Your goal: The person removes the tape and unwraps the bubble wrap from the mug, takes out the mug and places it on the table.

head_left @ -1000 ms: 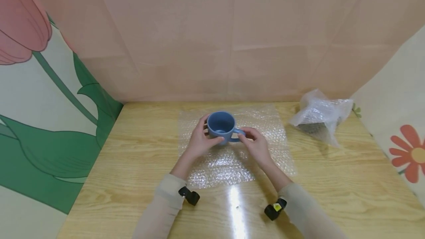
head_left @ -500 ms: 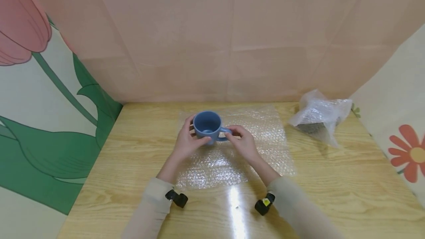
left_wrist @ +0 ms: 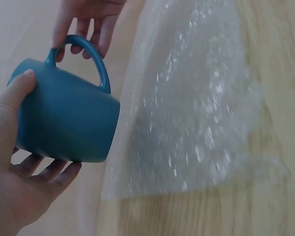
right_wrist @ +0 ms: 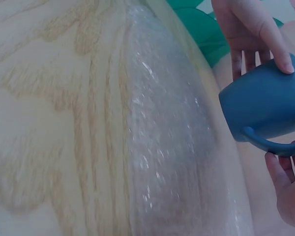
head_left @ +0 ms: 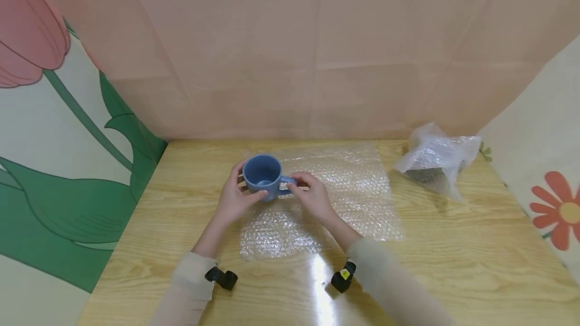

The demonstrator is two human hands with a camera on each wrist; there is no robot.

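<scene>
A blue mug (head_left: 263, 177) is held up between both hands over the left part of a sheet of bubble wrap (head_left: 349, 190). My left hand (head_left: 233, 197) grips its body from the left, thumb on the near side and fingers round the far side. At the handle, my right hand (head_left: 312, 195) pinches with thumb and fingers. In the left wrist view the mug (left_wrist: 69, 113) shows its outer wall, clear of the bubble wrap (left_wrist: 187, 108). The right wrist view shows the mug's handle (right_wrist: 265, 143) at my right fingertips.
A bundle in bubble wrap (head_left: 437, 157), with something dark inside, lies at the back right of the wooden table (head_left: 181, 190). A pink cloth backdrop (head_left: 290, 64) rises behind the table. Printed flower panels (head_left: 122, 180) flank it.
Both hands have carried the mug to the left, from over the middle of the bubble wrap toward its left edge. The grip is the same. The wrapped bundle has stayed put.
</scene>
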